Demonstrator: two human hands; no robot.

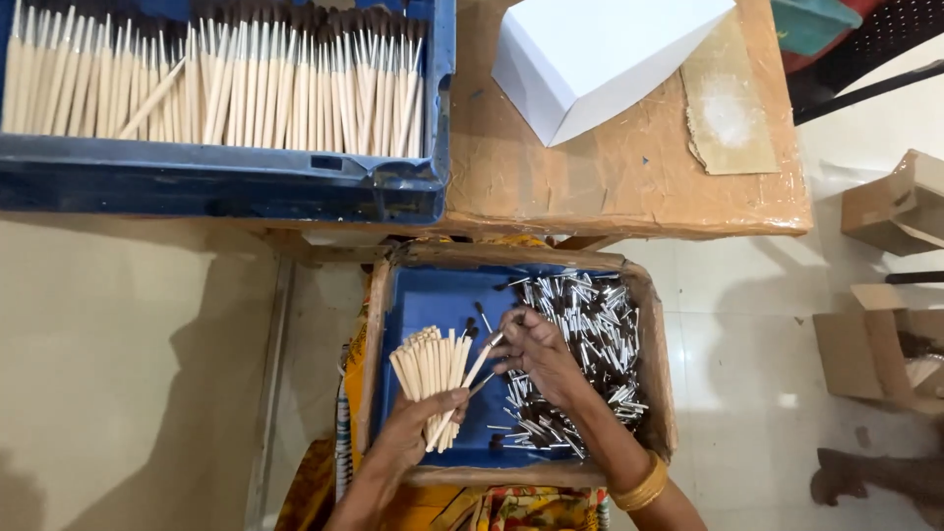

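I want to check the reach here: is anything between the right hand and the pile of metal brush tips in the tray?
Nothing visible. The right hand rests right at the pile of metal brush tips.

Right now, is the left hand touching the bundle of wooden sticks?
Touching: the head view shows the left hand with fingers wrapped around the lower end of the bundle of wooden sticks.

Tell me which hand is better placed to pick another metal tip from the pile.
Probably the right hand: it rests at the edge of the pile of metal tips in the tray. The left hand is full, gripping a bundle of wooden sticks on the side away from the pile.
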